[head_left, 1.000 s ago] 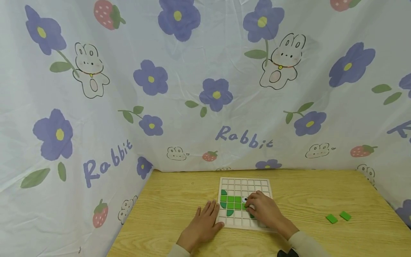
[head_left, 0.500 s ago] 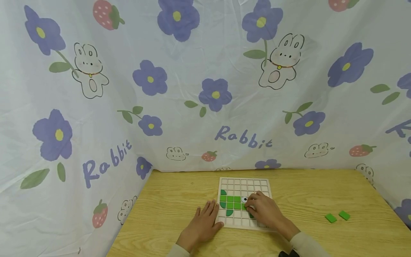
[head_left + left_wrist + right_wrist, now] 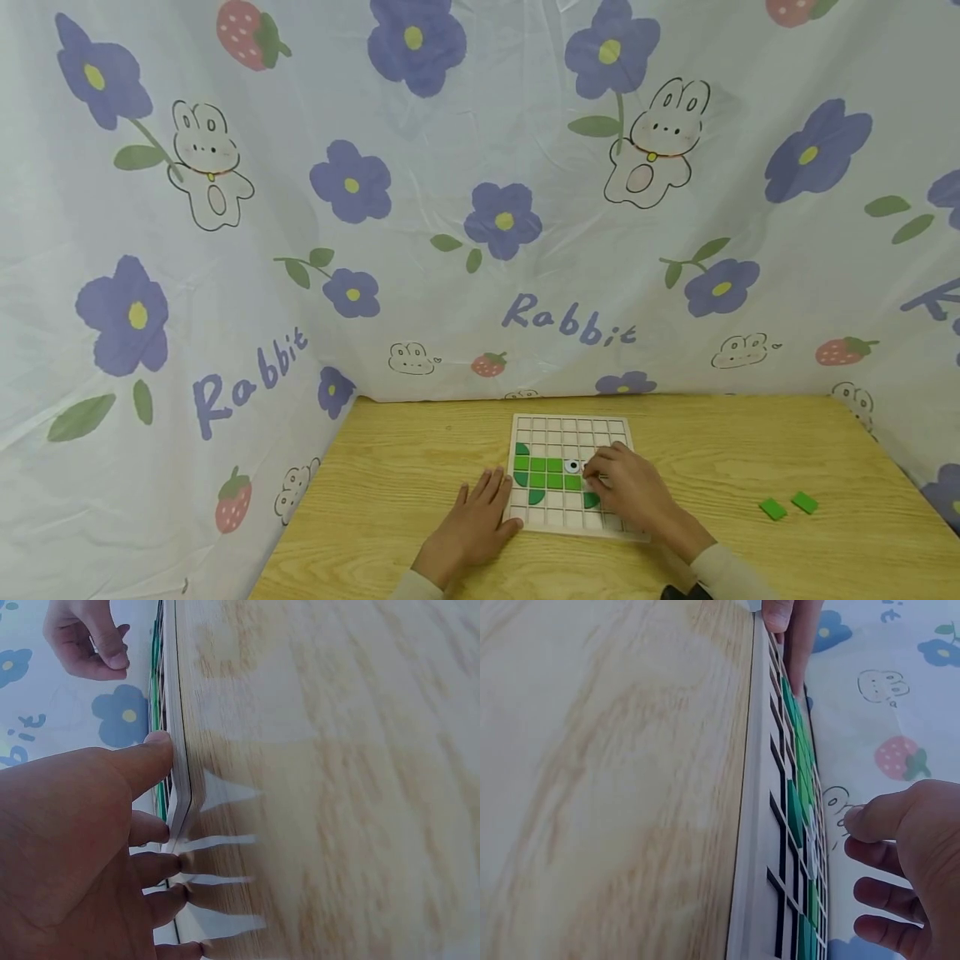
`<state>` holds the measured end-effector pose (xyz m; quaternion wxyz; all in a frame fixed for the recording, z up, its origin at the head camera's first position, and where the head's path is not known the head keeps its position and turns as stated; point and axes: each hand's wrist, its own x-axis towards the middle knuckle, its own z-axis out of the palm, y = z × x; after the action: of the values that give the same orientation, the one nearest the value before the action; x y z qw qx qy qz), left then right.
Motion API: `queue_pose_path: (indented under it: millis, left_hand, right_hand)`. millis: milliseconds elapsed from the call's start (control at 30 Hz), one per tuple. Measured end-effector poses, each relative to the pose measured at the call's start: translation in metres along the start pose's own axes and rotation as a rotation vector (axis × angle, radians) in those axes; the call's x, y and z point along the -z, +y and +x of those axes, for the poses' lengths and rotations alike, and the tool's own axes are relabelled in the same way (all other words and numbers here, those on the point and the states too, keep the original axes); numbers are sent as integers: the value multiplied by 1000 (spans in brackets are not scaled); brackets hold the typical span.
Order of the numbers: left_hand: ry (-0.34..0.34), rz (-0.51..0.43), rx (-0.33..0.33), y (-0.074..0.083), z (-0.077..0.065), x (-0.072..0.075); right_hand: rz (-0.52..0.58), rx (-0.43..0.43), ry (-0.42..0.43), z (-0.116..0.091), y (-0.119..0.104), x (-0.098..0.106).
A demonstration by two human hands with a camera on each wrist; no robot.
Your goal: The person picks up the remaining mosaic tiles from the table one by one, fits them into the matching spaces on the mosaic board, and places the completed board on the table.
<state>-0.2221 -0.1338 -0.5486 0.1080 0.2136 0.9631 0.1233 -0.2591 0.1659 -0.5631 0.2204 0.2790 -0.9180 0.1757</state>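
A pale gridded board point(image 3: 570, 518) lies on the table. Bright green square tiles point(image 3: 555, 481) fill several of its cells, with dark green rounded tiles point(image 3: 536, 497) around them and a white eye tile point(image 3: 572, 466) at their right end. My left hand point(image 3: 472, 525) rests by the board's left edge, fingers spread; in the left wrist view its thumb touches the rim. My right hand point(image 3: 637, 492) hovers over the board's right side, just right of the eye tile. In the right wrist view its fingers point(image 3: 885, 896) are loosely bent, with nothing visible between them.
Two loose green square tiles point(image 3: 772, 509) lie on the wooden table point(image 3: 712, 450) to the right of the board. A white cloth point(image 3: 420, 250) printed with flowers and rabbits hangs behind and along the sides. A dark object point(image 3: 686, 592) shows beneath the right sleeve.
My right hand has moved off a green square tile below the eye tile and slightly right, uncovering that tile and a dark green rounded one. My left hand has stayed in place.
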Motion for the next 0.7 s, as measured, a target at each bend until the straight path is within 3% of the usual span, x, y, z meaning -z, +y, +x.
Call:
queue_pose_path:
  millis: [700]
  left_hand:
    - [6,2,1,-1,1,-1]
  right_hand:
    - [12,-161,23,-22,28,44]
